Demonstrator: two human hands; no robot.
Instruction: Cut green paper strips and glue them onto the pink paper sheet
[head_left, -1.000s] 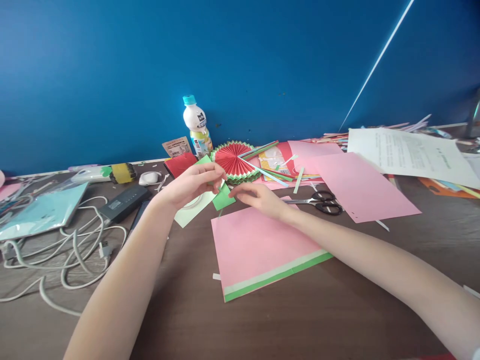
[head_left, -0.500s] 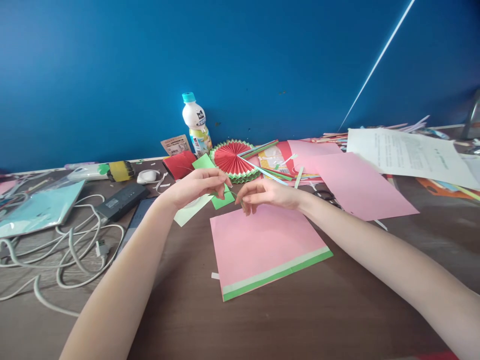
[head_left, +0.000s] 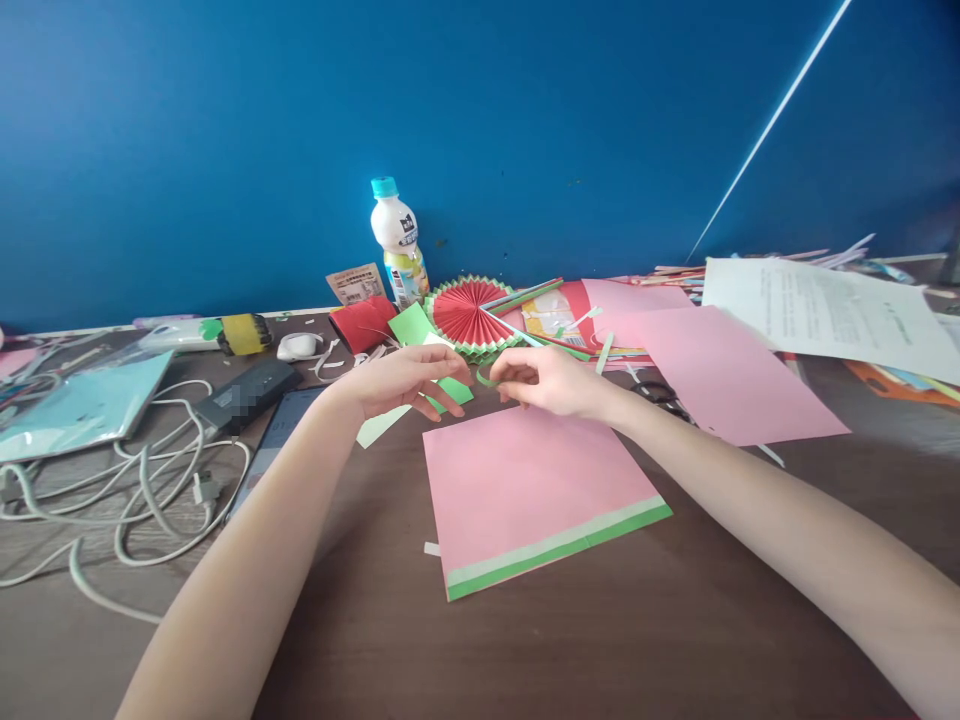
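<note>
My right hand (head_left: 546,382) is closed in a pinch on a small curled green paper strip (head_left: 486,378), whose looped end sticks out to the left of the fingertips. Facing it, my left hand (head_left: 409,382) has its fingers apart and holds nothing I can see. Below both hands a pink paper sheet (head_left: 529,480) lies flat, with a pale green and a darker green band (head_left: 562,548) along its near edge. Green paper pieces (head_left: 454,395) and a pale green piece (head_left: 382,425) lie under and beside my left hand.
Behind the hands are a pleated red and green paper fan (head_left: 466,315) and a drink bottle (head_left: 401,240) by the blue wall. Further pink paper (head_left: 742,375), scissors (head_left: 660,395) and a printed sheet (head_left: 817,310) lie right. Cables (head_left: 142,480), a phone (head_left: 274,440) and a black device (head_left: 247,395) lie left.
My left hand's fingers have spread and come off the green strip, which stays in my right hand. The hands are slightly further apart, and the view has shifted a little.
</note>
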